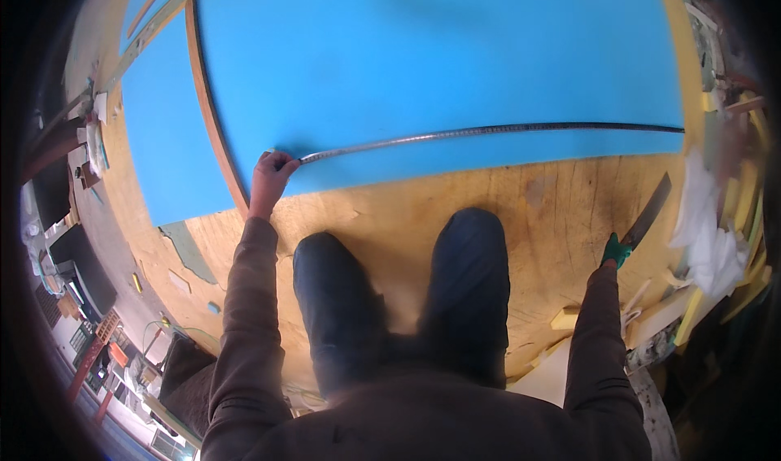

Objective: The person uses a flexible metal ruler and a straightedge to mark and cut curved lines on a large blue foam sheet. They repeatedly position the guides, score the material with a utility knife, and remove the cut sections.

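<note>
My left hand [273, 173] is closed in a pinch on the near-left end of a metal measuring tape [439, 136]. The tape stretches across a large blue board [455, 63] to that board's right edge. Whatever else those fingers cover is hidden. Off to the right, my right hand [617, 252] wears a green glove and is closed around the handle of a long, flat-bladed cutting tool [648, 211]. Its blade points up and away over bare plywood, apart from the blue board. Whether the tool is a saw or a knife cannot be made out.
A wooden strip [209, 103] lies across the blue surface beside my left hand. Plywood [561, 193] extends under my knees. White plastic sheeting [706, 229] and yellow offcuts [736, 201] are piled at the right. Assorted clutter lines the left side.
</note>
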`<move>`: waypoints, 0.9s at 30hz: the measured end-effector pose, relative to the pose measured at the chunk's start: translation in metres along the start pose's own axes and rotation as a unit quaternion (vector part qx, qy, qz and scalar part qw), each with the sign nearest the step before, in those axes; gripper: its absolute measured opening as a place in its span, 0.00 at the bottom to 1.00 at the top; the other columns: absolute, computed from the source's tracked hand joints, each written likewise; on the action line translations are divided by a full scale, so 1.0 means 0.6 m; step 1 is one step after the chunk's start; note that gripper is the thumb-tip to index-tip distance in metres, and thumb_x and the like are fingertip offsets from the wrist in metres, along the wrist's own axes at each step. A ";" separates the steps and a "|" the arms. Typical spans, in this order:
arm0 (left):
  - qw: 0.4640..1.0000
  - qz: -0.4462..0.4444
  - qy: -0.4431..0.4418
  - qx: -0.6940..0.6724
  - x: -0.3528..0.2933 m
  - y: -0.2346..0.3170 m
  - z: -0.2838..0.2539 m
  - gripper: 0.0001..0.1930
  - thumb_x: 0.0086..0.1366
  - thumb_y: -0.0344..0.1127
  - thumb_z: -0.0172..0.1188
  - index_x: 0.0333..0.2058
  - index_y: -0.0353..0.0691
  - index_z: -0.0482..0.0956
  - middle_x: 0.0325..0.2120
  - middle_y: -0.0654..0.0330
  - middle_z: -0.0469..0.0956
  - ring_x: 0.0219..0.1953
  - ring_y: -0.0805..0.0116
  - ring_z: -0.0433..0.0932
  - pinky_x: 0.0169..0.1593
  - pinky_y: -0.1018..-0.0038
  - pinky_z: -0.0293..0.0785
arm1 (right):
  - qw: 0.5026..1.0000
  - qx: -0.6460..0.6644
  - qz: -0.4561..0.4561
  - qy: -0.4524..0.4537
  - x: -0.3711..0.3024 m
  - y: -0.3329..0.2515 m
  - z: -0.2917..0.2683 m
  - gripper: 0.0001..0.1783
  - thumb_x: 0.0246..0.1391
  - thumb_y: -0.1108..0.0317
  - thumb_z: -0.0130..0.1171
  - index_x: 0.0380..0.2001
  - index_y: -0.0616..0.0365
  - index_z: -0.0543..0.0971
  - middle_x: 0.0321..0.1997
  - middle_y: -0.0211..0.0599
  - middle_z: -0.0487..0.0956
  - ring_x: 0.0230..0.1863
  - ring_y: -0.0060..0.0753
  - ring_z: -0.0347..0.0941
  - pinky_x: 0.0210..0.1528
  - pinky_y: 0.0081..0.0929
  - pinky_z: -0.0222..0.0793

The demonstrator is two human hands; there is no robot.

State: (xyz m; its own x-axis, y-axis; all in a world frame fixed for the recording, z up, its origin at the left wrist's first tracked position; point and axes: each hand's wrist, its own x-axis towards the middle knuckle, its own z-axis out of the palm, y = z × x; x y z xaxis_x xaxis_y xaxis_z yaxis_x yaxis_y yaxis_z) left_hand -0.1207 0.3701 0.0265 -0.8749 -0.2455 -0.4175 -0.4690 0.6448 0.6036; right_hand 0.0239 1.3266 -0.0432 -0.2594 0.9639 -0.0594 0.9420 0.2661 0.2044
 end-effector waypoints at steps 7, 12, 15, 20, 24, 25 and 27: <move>0.998 0.021 0.002 0.064 0.001 0.014 0.002 0.10 0.64 0.36 0.74 0.36 0.34 0.86 0.32 0.58 0.76 0.31 0.66 0.77 0.36 0.67 0.76 | 0.995 0.026 -0.073 -0.063 0.060 0.026 0.025 0.35 0.64 0.43 0.59 0.65 0.56 0.76 0.60 0.53 0.84 0.60 0.60 0.81 0.59 0.53 0.75; 0.998 -0.030 -0.015 0.047 0.005 0.020 0.007 0.11 0.65 0.36 0.74 0.36 0.33 0.86 0.32 0.58 0.76 0.31 0.66 0.77 0.36 0.67 0.75 | 0.991 0.111 0.001 0.075 0.074 0.048 0.030 0.27 0.65 0.45 0.56 0.58 0.52 0.79 0.53 0.50 0.87 0.52 0.58 0.84 0.52 0.54 0.78; 0.998 -0.026 -0.014 0.063 0.007 0.022 0.007 0.11 0.65 0.36 0.74 0.36 0.33 0.86 0.33 0.59 0.76 0.32 0.67 0.77 0.36 0.68 0.75 | 0.993 0.118 0.004 0.012 0.113 0.071 0.058 0.30 0.63 0.45 0.58 0.59 0.53 0.79 0.53 0.50 0.87 0.52 0.57 0.84 0.53 0.52 0.78; 0.997 -0.028 -0.008 0.067 0.004 0.027 0.010 0.11 0.65 0.37 0.74 0.37 0.34 0.87 0.33 0.59 0.77 0.32 0.68 0.78 0.36 0.68 0.76 | 0.996 0.046 -0.064 -0.039 0.144 0.090 0.030 0.28 0.56 0.47 0.68 0.49 0.60 0.83 0.49 0.49 0.87 0.54 0.47 0.84 0.56 0.43 0.77; 0.998 -0.039 0.002 0.044 0.006 0.028 0.018 0.10 0.65 0.36 0.74 0.37 0.34 0.87 0.33 0.59 0.77 0.32 0.68 0.78 0.36 0.68 0.75 | 0.982 0.127 -0.082 -0.117 0.076 0.084 -0.038 0.28 0.57 0.44 0.70 0.40 0.61 0.84 0.39 0.46 0.87 0.42 0.42 0.84 0.47 0.41 0.77; 0.997 -0.027 0.007 0.071 0.006 0.028 0.019 0.10 0.65 0.36 0.74 0.36 0.35 0.87 0.33 0.59 0.77 0.32 0.68 0.77 0.36 0.69 0.75 | 0.980 0.134 -0.076 -0.128 0.036 0.090 -0.045 0.26 0.58 0.44 0.70 0.39 0.61 0.85 0.37 0.45 0.87 0.39 0.41 0.84 0.44 0.40 0.77; 0.998 -0.004 0.002 0.061 0.005 0.028 0.019 0.10 0.65 0.36 0.74 0.36 0.35 0.87 0.32 0.59 0.76 0.32 0.68 0.77 0.36 0.68 0.74 | 0.929 0.308 -0.039 -0.204 -0.045 0.100 -0.056 0.21 0.63 0.49 0.68 0.37 0.60 0.86 0.34 0.43 0.86 0.35 0.38 0.82 0.40 0.37 0.77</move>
State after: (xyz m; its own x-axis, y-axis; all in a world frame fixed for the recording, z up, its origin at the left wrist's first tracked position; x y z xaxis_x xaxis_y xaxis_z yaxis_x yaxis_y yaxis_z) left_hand -0.1300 0.3883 0.0278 -0.8718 -0.2540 -0.4189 -0.4581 0.7259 0.5131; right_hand 0.0802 1.3168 0.0036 -0.3478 0.8276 -0.4406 0.8993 0.1616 -0.4063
